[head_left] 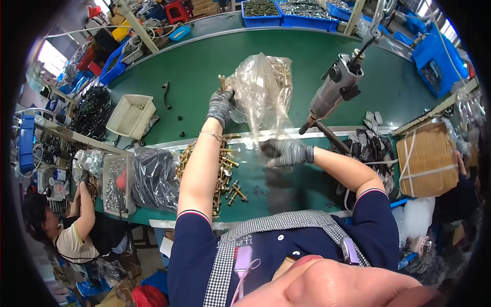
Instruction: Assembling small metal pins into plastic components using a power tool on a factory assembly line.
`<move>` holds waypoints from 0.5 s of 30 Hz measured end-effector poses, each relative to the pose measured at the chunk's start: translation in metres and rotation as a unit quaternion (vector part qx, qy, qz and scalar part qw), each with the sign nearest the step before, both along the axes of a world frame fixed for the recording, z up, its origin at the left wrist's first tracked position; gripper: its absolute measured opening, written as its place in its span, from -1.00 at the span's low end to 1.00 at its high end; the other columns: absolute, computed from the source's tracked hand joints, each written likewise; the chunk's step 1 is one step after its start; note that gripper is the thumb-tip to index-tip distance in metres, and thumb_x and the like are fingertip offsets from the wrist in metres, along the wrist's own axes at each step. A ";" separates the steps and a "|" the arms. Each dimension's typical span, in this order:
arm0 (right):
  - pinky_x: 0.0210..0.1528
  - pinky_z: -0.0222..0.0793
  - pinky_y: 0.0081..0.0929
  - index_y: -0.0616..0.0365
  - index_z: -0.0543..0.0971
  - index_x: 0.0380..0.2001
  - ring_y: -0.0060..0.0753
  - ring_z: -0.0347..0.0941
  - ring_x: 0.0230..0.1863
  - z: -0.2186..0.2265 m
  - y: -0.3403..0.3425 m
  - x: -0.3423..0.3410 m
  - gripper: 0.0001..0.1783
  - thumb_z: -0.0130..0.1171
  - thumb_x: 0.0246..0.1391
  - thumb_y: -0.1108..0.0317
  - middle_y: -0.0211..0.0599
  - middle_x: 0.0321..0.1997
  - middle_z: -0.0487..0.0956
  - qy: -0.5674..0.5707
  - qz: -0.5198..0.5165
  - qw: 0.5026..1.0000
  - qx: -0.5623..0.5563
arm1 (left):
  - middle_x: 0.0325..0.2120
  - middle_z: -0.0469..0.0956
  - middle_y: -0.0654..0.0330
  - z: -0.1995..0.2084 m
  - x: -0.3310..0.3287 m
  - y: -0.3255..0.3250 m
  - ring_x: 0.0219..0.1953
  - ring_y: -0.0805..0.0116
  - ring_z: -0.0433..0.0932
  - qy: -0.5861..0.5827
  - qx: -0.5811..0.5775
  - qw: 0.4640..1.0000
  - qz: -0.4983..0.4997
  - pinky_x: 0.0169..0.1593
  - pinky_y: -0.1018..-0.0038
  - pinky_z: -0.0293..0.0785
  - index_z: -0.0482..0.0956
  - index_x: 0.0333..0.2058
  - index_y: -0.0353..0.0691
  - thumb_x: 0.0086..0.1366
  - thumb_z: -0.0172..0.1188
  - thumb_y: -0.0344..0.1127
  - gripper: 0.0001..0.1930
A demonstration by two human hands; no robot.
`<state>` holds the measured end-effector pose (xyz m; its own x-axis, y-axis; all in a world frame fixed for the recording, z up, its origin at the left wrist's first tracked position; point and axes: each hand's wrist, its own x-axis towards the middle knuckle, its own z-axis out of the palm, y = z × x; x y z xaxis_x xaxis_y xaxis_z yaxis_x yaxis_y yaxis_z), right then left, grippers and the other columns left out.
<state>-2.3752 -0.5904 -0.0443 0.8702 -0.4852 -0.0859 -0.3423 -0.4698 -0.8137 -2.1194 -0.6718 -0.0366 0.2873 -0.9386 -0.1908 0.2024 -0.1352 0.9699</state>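
My left hand [221, 105], in a grey striped glove, is closed beside the left edge of a clear plastic bag [258, 87]. A gold-coloured bolt [221, 80] sticks up from its fingers. More gold-coloured bolts [281, 71] show through the bag's right side as it lies on the green bench. My right hand [289, 153], gloved the same way, is just below the bag's near end. Motion smears its fingers, so I cannot tell whether they grip the plastic. Loose bolts [225, 169] are heaped under and beside my left forearm.
A power screwdriver [332, 87] hangs at the right. Black parts [360, 146] and a strapped carton [427, 158] are beyond my right arm. To the left are a cream bin [131, 115], a black plastic bag [156, 179] and a black lever [166, 95]. Another person [76, 225] works at lower left.
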 end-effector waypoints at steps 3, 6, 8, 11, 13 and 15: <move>-0.18 0.40 -0.45 0.13 0.22 0.11 -0.41 0.44 -0.22 -0.005 -0.026 -0.001 -0.39 0.19 -0.02 0.34 -0.29 -0.22 0.48 -0.236 -0.113 0.963 0.061 | -0.63 0.43 0.29 0.015 -0.013 0.035 -0.66 0.52 0.37 0.061 -0.069 0.996 0.013 -0.63 0.61 0.31 0.42 -0.33 -0.25 0.25 0.06 -0.33 -0.88; -0.02 0.33 -0.38 0.18 0.21 0.11 -0.37 0.37 -0.07 -0.007 -0.067 -0.021 -0.42 0.14 0.02 0.38 -0.22 -0.07 0.42 -0.334 -0.224 0.910 0.104 | -0.53 0.48 0.26 0.029 -0.020 0.073 -0.60 0.53 0.39 0.070 -0.117 0.984 0.113 -0.51 0.61 0.38 0.46 -0.36 -0.22 0.23 0.12 -0.30 -0.88; 0.07 0.30 -0.35 0.20 0.20 0.11 -0.35 0.34 0.01 -0.008 -0.086 -0.030 -0.44 0.11 0.03 0.40 -0.18 0.00 0.39 -0.380 -0.277 0.873 0.124 | -0.52 0.49 0.25 0.026 -0.018 0.084 -0.60 0.55 0.38 0.033 -0.136 0.981 0.131 -0.50 0.61 0.37 0.47 -0.37 -0.24 0.23 0.12 -0.30 -0.87; 0.16 0.18 -0.37 0.21 0.26 0.09 -0.18 0.28 0.10 -0.017 -0.087 -0.035 -0.42 0.15 -0.02 0.34 -0.04 0.03 0.38 -0.156 -0.391 0.883 -0.209 | -0.49 0.51 0.24 0.041 -0.026 0.091 -0.55 0.58 0.38 -0.026 -0.170 0.972 0.158 -0.44 0.61 0.37 0.49 -0.38 -0.27 0.23 0.12 -0.30 -0.85; 0.12 0.20 -0.36 0.23 0.29 0.06 -0.16 0.29 0.08 -0.021 -0.080 -0.038 -0.45 0.13 -0.03 0.35 -0.03 0.01 0.38 -0.107 -0.362 0.903 -0.206 | -0.48 0.52 0.24 0.057 -0.034 0.093 -0.47 0.54 0.42 -0.251 -0.345 0.868 0.256 -0.39 0.58 0.39 0.49 -0.36 -0.28 0.24 0.11 -0.29 -0.84; 0.06 0.25 -0.34 0.25 0.35 -0.01 -0.12 0.32 0.03 -0.019 -0.071 -0.040 -0.52 0.10 -0.05 0.36 -0.01 -0.03 0.39 -0.005 -0.300 0.933 -0.196 | -0.42 0.54 0.20 0.093 -0.067 0.115 -0.39 0.42 0.48 -0.264 -0.380 0.878 0.122 -0.29 0.52 0.42 0.49 -0.32 -0.28 0.21 0.12 -0.34 -0.86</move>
